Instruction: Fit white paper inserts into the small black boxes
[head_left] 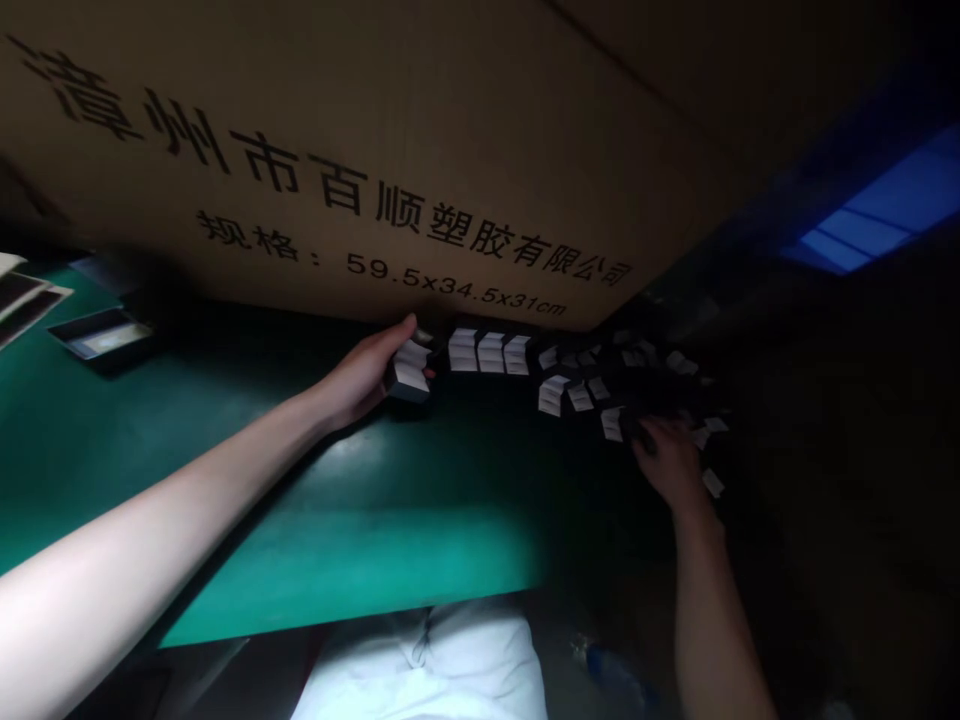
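Note:
My left hand point(364, 375) grips a small dark block wrapped with white paper strips point(409, 372), its fingers around the block's sides. A row of similar small black pieces with white strips point(487, 352) stands just right of that hand. More of them lie scattered in a curving band point(577, 385) on the dark surface. My right hand point(667, 460) rests among these pieces with curled fingers, and what lies under them is lost in shadow.
A large cardboard carton point(337, 170) printed with Chinese characters and "59.5x34.5x31cm" looms behind the pieces. A green table mat point(360, 530) spreads below my left arm. A shallow dark tray point(101, 335) and printed sheets point(22, 300) lie at the far left. White clothing point(427, 665) shows at the bottom.

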